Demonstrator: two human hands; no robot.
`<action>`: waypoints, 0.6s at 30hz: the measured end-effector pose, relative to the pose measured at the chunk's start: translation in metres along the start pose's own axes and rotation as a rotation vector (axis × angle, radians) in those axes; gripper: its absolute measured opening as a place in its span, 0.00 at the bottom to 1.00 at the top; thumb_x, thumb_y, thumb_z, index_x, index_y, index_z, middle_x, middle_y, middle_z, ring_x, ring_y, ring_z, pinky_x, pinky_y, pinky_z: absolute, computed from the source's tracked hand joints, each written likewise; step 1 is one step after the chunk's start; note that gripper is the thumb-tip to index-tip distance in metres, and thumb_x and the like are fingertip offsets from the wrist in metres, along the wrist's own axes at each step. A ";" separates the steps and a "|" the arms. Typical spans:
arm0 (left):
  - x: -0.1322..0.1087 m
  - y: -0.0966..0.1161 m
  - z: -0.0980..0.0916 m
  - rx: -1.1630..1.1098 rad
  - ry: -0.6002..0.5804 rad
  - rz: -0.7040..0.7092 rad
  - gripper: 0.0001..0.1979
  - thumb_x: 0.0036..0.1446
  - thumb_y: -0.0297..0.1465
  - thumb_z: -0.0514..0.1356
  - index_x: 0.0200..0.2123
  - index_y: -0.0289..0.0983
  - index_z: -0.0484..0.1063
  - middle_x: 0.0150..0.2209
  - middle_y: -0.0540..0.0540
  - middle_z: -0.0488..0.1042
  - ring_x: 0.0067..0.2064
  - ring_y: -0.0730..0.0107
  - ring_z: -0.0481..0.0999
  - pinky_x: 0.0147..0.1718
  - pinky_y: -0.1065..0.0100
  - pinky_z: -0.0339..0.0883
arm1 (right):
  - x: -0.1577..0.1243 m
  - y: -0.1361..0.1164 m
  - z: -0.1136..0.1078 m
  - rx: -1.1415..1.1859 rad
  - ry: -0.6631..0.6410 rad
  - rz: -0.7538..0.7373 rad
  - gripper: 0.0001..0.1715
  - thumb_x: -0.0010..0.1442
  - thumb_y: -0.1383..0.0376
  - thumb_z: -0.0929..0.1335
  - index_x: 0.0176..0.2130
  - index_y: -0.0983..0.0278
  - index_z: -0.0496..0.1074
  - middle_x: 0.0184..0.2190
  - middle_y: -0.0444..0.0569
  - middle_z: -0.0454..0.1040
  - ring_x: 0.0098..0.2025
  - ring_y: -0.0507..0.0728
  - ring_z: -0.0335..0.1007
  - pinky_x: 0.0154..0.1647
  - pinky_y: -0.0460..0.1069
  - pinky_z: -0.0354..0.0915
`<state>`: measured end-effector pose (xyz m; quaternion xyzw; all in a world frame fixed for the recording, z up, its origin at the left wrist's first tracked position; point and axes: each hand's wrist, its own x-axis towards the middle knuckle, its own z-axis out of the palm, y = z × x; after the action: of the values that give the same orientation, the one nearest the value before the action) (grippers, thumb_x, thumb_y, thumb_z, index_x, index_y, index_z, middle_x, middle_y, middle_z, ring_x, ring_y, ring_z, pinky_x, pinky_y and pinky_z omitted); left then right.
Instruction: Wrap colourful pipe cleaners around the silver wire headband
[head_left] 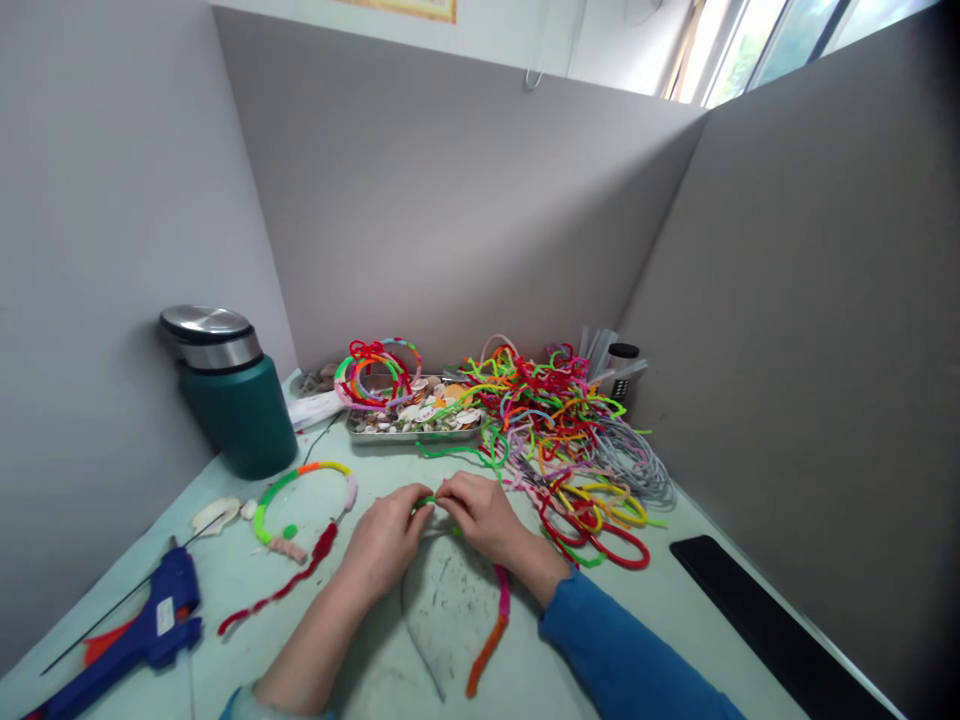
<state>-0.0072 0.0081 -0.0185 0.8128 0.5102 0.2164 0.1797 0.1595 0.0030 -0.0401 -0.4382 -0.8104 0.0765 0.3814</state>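
My left hand [388, 540] and my right hand [486, 518] meet over the middle of the table, fingertips pinched. Between them shows a short bit of green pipe cleaner [426, 501], mostly hidden by the fingers. Below my left hand a bare grey wire [422, 650] curves down toward me. Under my right hand hangs a curved length wrapped in pink and orange pipe cleaner [489, 650]; its join with the wire is hidden. Left of my hands lies a wrapped hoop [305, 470] in several colours, with a loose red pipe cleaner end [281, 590].
A blue glue gun [166, 610] and a green bottle [236, 415] stand left. Behind are a metal tray [412, 436] of shells, stacked hoops [375, 375] and a pipe cleaner heap [547, 400]. At right lie red scissors [630, 550], yellow scissors [626, 505] and a black strip [750, 600].
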 end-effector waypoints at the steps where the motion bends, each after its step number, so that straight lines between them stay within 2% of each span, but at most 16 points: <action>1: 0.001 -0.001 0.001 -0.040 -0.007 0.003 0.11 0.58 0.32 0.48 0.37 0.40 0.70 0.32 0.47 0.76 0.34 0.70 0.73 0.31 0.73 0.57 | 0.000 0.000 0.001 -0.003 0.009 0.005 0.05 0.59 0.66 0.63 0.34 0.64 0.68 0.30 0.47 0.71 0.33 0.53 0.66 0.35 0.46 0.59; 3: 0.002 -0.003 0.000 -0.074 -0.014 -0.031 0.13 0.59 0.32 0.46 0.31 0.39 0.70 0.25 0.49 0.74 0.28 0.71 0.71 0.28 0.73 0.56 | 0.000 0.002 0.002 0.010 0.045 0.034 0.05 0.57 0.66 0.65 0.37 0.64 0.68 0.31 0.48 0.71 0.34 0.53 0.66 0.35 0.47 0.60; 6: 0.003 -0.005 -0.003 -0.057 0.018 -0.091 0.14 0.59 0.34 0.46 0.28 0.39 0.69 0.21 0.50 0.72 0.25 0.71 0.69 0.27 0.72 0.54 | 0.000 0.007 0.003 0.054 0.109 0.080 0.07 0.56 0.68 0.65 0.39 0.65 0.67 0.32 0.48 0.71 0.33 0.52 0.66 0.34 0.46 0.60; 10: 0.002 -0.004 -0.005 -0.047 0.014 -0.097 0.13 0.58 0.34 0.47 0.30 0.40 0.70 0.24 0.50 0.74 0.27 0.71 0.70 0.29 0.72 0.54 | 0.001 0.011 0.003 0.097 0.118 0.080 0.05 0.57 0.70 0.64 0.36 0.64 0.68 0.32 0.48 0.71 0.34 0.53 0.66 0.36 0.47 0.60; 14: 0.000 0.001 0.000 -0.084 0.044 -0.002 0.11 0.56 0.34 0.50 0.38 0.40 0.70 0.33 0.47 0.75 0.32 0.70 0.71 0.30 0.73 0.55 | 0.000 0.004 0.005 0.109 0.074 0.062 0.06 0.57 0.70 0.63 0.36 0.64 0.68 0.32 0.48 0.71 0.35 0.54 0.66 0.37 0.47 0.60; 18: 0.001 0.000 0.002 -0.114 0.059 0.003 0.12 0.57 0.34 0.48 0.31 0.39 0.71 0.26 0.49 0.73 0.28 0.72 0.69 0.28 0.74 0.55 | 0.000 -0.004 0.003 0.162 0.042 0.065 0.09 0.56 0.71 0.64 0.39 0.64 0.68 0.33 0.48 0.70 0.35 0.53 0.65 0.36 0.47 0.61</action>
<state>-0.0058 0.0088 -0.0203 0.7952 0.5010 0.2692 0.2102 0.1548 0.0009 -0.0407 -0.4334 -0.7788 0.1447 0.4298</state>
